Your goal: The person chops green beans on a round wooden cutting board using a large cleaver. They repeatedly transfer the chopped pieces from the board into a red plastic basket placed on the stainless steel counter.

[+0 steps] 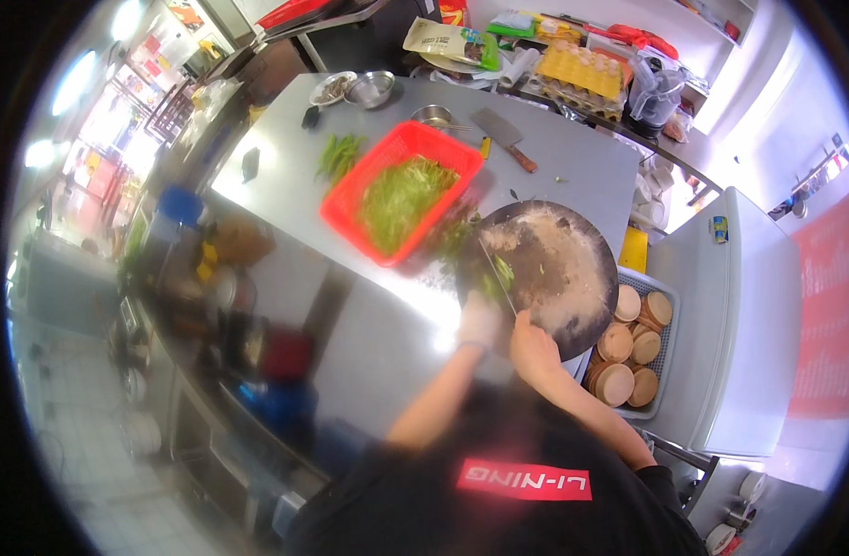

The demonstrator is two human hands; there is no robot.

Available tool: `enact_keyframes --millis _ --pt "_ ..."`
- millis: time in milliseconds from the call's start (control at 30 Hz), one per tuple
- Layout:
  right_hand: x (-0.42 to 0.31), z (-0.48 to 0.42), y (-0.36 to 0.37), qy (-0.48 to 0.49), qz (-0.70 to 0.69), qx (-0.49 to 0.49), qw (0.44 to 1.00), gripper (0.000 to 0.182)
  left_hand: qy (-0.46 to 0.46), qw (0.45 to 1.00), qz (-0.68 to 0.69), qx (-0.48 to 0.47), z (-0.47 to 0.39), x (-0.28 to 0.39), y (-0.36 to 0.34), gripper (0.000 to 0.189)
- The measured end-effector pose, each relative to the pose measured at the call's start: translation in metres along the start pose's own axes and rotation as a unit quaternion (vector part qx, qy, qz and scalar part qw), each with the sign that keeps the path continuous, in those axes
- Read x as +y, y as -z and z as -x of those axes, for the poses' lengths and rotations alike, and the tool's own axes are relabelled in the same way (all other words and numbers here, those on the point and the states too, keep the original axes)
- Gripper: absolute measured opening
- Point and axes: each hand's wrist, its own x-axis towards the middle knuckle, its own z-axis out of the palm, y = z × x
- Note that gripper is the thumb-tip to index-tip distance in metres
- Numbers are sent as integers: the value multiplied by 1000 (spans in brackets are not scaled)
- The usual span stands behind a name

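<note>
A round chopping block (570,271) stands at the near edge of the steel table. My right hand (533,345) grips a knife (497,274) whose blade stands on edge over the block's left part. Cut green vegetable pieces (503,271) lie beside the blade. At the block's left edge, my left hand (478,318) is close to the green vegetable; haze blurs its fingers, and whether they hold it cannot be told. A red plastic basket (332,208) of shredded greens (403,201) sits left of the block, with loose greens between the two. Whole green peppers (339,154) lie behind the basket's left side.
A cleaver with a wooden handle (523,159) lies behind the block, near a small metal bowl (431,115). Another metal bowl (369,90) and a plate (332,89) stand farther back. Right of the block is a crate (667,347) of round wooden pieces, beside a white freezer (737,333).
</note>
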Motion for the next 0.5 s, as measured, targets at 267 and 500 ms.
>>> enact_keyframes --millis 267,500 --pt "-3 -9 1 5 -7 -9 1000 19 -46 992 110 -30 -40 -63 -34 22" --pt "-5 -34 -10 2 -22 8 1000 20 -82 989 82 -95 -36 -54 -10 19"
